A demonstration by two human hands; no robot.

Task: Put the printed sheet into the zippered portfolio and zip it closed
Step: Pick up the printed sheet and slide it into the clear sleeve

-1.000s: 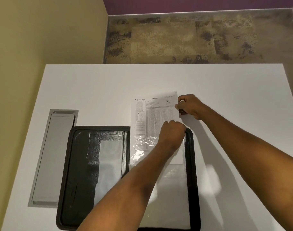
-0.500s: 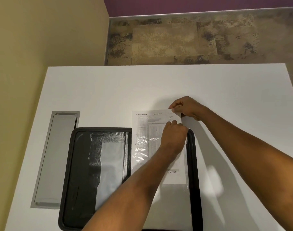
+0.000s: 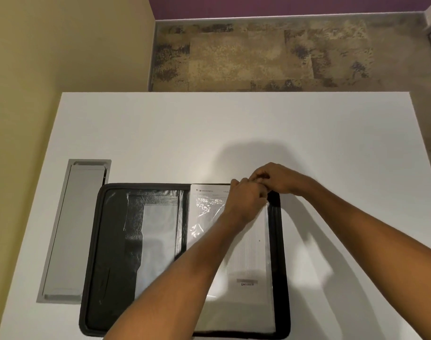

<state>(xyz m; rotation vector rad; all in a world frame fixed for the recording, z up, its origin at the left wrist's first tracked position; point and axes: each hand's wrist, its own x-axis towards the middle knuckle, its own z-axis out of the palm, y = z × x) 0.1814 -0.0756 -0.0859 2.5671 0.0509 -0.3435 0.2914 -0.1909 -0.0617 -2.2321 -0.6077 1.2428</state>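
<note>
One portfolio (image 3: 111,241), one printed sheet (image 3: 248,251) beneath the fingers (image 3: 241,187), two hands — left hand (image 3: 246,200), right hand (image 3: 275,177) — one table (image 3: 160,133), one grey hatch (image 3: 69,229).

**Setting: office or meeting room.**

- Work surface: large white table (image 3: 160,133), plain top with square edges, filling the view from 3 to 9 o'clock.
- Fitting: grey cable-access flap (image 3: 72,229) set flush into the tabletop at 9 o'clock, of the kind built into office desks.
- Floor: mottled brown and grey carpet tiles (image 3: 258,57) at 12 o'clock, with their seams visible.
- Walls: pale yellow wall (image 3: 62,45) at 10 o'clock and purple wall (image 3: 283,6) at 12 o'clock, with a grey skirting strip (image 3: 283,16) along its foot.
- Desk goods: black zippered portfolio (image 3: 116,241) lying open at 6 o'clock, holding a printed sheet (image 3: 246,266) laid out as a form and stamped "ENTERED".
</note>
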